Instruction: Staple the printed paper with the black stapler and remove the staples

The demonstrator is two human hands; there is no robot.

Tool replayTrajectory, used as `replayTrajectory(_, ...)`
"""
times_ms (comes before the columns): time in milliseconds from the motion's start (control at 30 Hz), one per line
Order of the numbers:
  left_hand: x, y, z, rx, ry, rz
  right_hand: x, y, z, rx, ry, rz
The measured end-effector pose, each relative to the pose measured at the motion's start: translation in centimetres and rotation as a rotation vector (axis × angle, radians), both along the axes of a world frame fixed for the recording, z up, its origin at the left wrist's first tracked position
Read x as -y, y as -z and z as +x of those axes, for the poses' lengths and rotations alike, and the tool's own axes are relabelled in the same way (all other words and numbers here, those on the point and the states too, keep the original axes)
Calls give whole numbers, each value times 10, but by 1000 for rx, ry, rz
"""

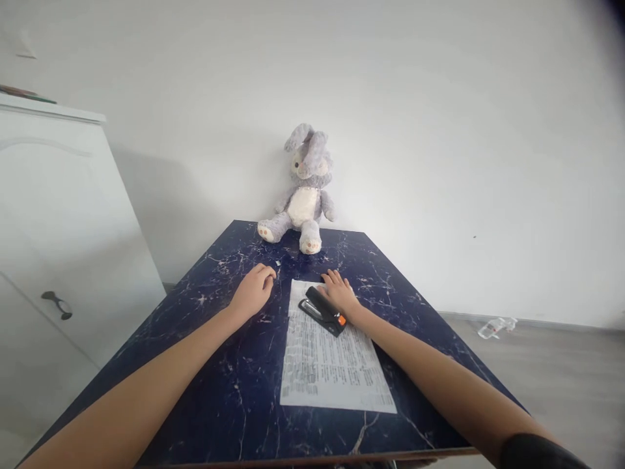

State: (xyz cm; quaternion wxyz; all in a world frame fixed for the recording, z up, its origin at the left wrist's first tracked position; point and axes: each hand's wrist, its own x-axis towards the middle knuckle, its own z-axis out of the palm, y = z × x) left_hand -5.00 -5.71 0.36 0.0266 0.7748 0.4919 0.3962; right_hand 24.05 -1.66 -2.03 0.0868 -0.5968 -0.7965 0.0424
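Observation:
A printed sheet of paper [332, 378] lies on the dark blue marbled table [209, 404]. On its upper part rests a black stapler [322, 311] with an orange piece at its near end. My right hand [339, 292] lies flat with its fingers spread, by the paper's top right corner and right beside the stapler; its thumb is partly hidden behind the stapler. To the left of the paper, my left hand [254, 286] rests on the table, loosely curled and with nothing visible in it. A tiny pale scrap [278, 263] lies just beyond its fingertips.
A grey plush rabbit [303, 202] sits at the table's far edge against the white wall [439, 130]. At left stands a white cabinet [63, 215] with a dark handle [57, 305]. A clear plastic item [497, 327] lies on the floor at right.

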Motion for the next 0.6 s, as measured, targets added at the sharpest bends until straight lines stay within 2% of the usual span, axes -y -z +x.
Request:
replayTrajectory(133,-28,13,-8,-205,-27,-95,5,2,19,8,16,11)
replayTrajectory(267,-63,11,-5,-282,-31,-145,7,4,20,-3,21,22)
replayTrajectory(367,-79,8,1,-347,-18,-192,7,4,20,-16,16,23)
replayTrajectory(467,-76,10,-3,-393,-42,-217,7,3,21,-26,3,27)
replayTrajectory(600,-46,19,-28,-420,-114,-198,8,3,17,-37,-18,36)
